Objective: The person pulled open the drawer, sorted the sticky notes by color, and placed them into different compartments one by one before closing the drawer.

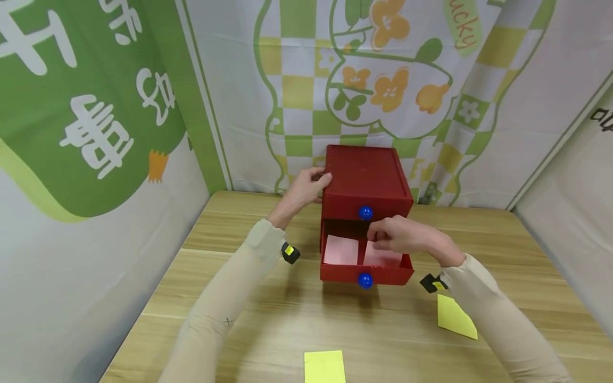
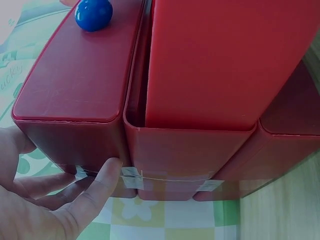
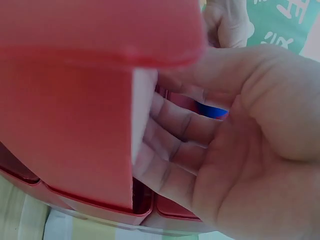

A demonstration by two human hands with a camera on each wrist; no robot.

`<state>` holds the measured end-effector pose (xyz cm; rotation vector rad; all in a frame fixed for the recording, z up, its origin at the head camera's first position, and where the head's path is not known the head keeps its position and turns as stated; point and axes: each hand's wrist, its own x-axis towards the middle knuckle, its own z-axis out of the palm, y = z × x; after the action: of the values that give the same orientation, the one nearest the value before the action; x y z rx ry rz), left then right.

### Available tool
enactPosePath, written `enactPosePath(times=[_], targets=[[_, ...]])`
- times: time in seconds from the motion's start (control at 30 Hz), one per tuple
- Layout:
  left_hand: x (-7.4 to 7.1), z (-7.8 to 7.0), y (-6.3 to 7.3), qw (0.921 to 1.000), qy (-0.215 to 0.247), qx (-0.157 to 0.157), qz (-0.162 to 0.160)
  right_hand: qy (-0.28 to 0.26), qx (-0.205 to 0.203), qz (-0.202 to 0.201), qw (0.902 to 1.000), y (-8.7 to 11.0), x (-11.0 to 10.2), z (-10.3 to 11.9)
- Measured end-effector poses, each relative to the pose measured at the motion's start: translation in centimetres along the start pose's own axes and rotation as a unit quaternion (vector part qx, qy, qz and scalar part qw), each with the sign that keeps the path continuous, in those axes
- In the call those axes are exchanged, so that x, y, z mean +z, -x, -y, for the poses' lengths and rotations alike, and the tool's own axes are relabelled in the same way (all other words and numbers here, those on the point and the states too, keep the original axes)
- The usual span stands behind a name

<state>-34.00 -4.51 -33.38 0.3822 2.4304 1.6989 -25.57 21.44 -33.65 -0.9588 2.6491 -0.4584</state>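
Note:
A red drawer cabinet [image 1: 366,170] with round blue knobs [image 1: 366,213] stands at the back of the table. One lower drawer [image 1: 330,274] is pulled out. Inside it, a pale pink paper square [image 1: 341,250] lies on the left and another pink paper square [image 1: 383,256] on the right. My left hand [image 1: 305,189] rests against the cabinet's upper left side, thumb [image 2: 107,175] along the wall. Reaching into the drawer, my right hand [image 1: 399,234] has its fingertips on the right square; the right wrist view shows those fingers fairly straight against the paper [image 3: 142,110].
Yellow paper squares lie on the wooden table, one at the front [image 1: 324,367] and one beside the right forearm [image 1: 456,316]. A patterned cloth [image 1: 297,122] hangs behind the cabinet. Clear tape [image 2: 207,185] shows along the cabinet's side in the left wrist view.

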Motion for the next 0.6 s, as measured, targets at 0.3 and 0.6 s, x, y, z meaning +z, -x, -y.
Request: enactPosePath(times=[0.3, 0.6], targets=[[0.0, -0.1, 0.2, 1.0000, -0.004, 0.001, -0.006, -0.006, -0.019, -0.033, 0.9993, 0.7, 0.0, 0.8], [0.0, 0.0, 0.1, 1.0000, 0.002, 0.001, -0.008, 0.088, -0.049, -0.106, 0.9893, 2.2, 1.8, 4.1]])
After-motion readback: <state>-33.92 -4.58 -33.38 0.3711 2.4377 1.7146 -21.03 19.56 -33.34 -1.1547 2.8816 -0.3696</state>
